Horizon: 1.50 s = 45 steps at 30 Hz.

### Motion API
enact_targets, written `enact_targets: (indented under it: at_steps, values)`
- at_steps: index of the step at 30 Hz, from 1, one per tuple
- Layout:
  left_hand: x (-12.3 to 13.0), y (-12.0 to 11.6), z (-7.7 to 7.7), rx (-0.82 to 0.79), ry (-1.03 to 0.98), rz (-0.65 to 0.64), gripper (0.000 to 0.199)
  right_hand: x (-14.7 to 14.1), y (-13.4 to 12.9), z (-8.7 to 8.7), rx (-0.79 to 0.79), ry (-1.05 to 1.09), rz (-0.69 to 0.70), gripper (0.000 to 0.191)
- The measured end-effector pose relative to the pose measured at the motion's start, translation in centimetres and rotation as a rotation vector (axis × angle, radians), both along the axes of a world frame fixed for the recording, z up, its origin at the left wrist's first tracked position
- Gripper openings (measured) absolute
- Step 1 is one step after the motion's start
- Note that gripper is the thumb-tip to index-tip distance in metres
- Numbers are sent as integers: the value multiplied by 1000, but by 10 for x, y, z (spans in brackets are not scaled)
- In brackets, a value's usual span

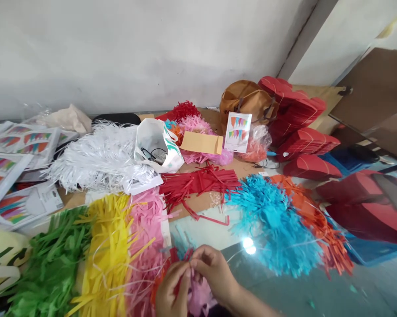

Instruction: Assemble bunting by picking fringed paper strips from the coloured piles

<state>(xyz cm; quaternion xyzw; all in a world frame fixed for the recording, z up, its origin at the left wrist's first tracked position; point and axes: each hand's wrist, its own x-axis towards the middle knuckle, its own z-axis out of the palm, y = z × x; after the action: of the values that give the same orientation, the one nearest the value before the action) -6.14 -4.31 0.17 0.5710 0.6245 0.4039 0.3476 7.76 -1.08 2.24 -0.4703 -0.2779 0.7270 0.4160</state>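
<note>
At the bench's (201,231) near edge, pink tissue-paper fringe (200,299) is gathered beneath the left hand (172,290) and right hand (215,270), whose fingers are pinched together, the piece between them being too small to tell.

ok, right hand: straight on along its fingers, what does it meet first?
Most likely the left hand. The right hand points at its fingertips, which look touching or nearly so; exact depth is unclear.
</note>
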Motion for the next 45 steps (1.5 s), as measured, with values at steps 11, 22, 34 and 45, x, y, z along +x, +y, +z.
enact_targets:
  at_steps: [11,22,34,45]
  values:
    - [-55,14,15,-380,-741,236,40,-13,100,-102,439,-1214,276,18]
    - [-50,30,22,-587,-717,293,51,-2,71,-66,484,-991,225,13]
    - [51,42,39,-251,-209,-30,34,61,10,-5,212,-105,-118,32]
    - [102,40,47,-160,-90,-235,27,132,14,11,395,-279,53,14]
